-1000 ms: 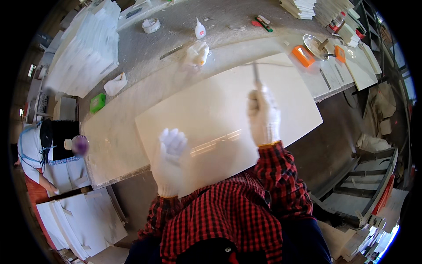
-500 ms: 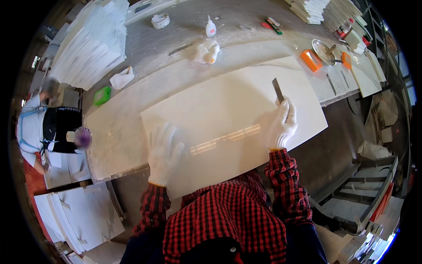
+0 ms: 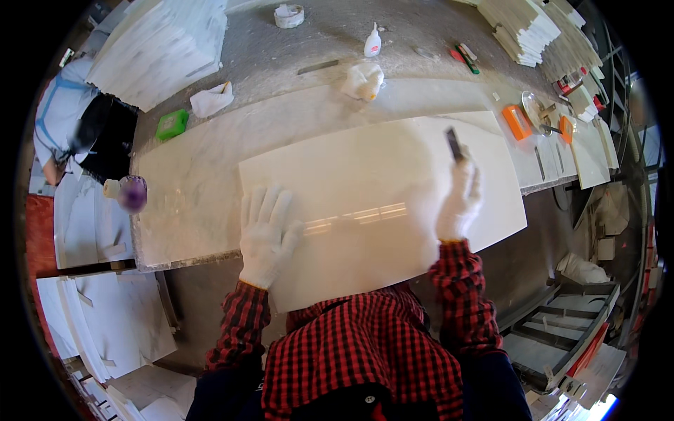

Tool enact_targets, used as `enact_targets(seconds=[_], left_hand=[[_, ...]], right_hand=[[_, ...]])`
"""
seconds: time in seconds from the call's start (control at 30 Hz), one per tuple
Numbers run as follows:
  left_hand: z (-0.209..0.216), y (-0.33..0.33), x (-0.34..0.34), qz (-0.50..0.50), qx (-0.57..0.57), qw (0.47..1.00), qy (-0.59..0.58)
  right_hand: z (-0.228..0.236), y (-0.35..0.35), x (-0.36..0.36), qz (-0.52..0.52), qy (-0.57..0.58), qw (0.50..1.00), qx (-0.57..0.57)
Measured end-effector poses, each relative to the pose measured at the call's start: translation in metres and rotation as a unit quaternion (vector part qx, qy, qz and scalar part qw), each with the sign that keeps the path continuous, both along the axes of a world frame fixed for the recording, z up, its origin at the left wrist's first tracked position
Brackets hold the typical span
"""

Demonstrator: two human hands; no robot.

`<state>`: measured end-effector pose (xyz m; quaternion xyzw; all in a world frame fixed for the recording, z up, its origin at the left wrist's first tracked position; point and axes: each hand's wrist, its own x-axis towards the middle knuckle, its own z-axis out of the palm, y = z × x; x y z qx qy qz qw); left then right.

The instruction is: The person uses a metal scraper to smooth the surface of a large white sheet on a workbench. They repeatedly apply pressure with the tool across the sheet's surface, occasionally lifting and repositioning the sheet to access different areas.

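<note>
A glossy cream stone slab (image 3: 365,182) lies in front of me, its near edge close to my body. My left hand (image 3: 265,231), in a white knit glove, rests flat with spread fingers on the slab's left end. In my gloved right hand (image 3: 460,196), above the slab's right part, is a flat dark metal blade (image 3: 454,144), its free end pointing away from me. The right hand is slightly blurred. Beyond the slab sit a crumpled white cloth (image 3: 364,81) and a white squeeze bottle (image 3: 373,42).
Under the slab is a larger marbled slab (image 3: 182,203). A green box (image 3: 172,125), a white tape roll (image 3: 288,16), orange boxes (image 3: 517,122) and a metal bowl (image 3: 535,111) surround it. Tile stacks (image 3: 165,52) stand behind. At far left a person (image 3: 67,119) bends over.
The view has shifted, so the slab and bench items sit differently in it. The blade in my right hand has changed its tilt. The person at left has bent down. My left hand stays on the slab.
</note>
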<state>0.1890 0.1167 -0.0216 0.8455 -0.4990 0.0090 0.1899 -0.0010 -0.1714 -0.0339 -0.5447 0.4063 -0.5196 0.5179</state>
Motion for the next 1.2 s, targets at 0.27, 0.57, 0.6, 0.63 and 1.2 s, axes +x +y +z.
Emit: enact_targets(seconds=[0.27, 0.57, 0.6, 0.63, 1.2], left_hand=[[-0.013, -0.045, -0.039, -0.107, 0.087, 0.990, 0.010], [-0.006, -0.115, -0.040, -0.161, 0.086, 0.983, -0.016], [-0.006, -0.118, -0.036, -0.153, 0.082, 0.985, -0.012], [-0.005, -0.121, -0.034, -0.146, 0.077, 0.986, -0.008], [0.010, -0.131, -0.024, -0.201, -0.045, 0.948, 0.243]], right_hand=[[-0.030, -0.037, -0.118, -0.166, 0.129, 0.977, 0.025], [-0.022, -0.030, -0.110, -0.190, 0.192, 0.962, -0.035], [-0.022, -0.030, -0.110, -0.189, 0.183, 0.964, -0.024], [-0.023, -0.031, -0.111, -0.194, 0.189, 0.962, -0.036], [-0.018, -0.030, -0.110, -0.188, 0.187, 0.963, -0.047]])
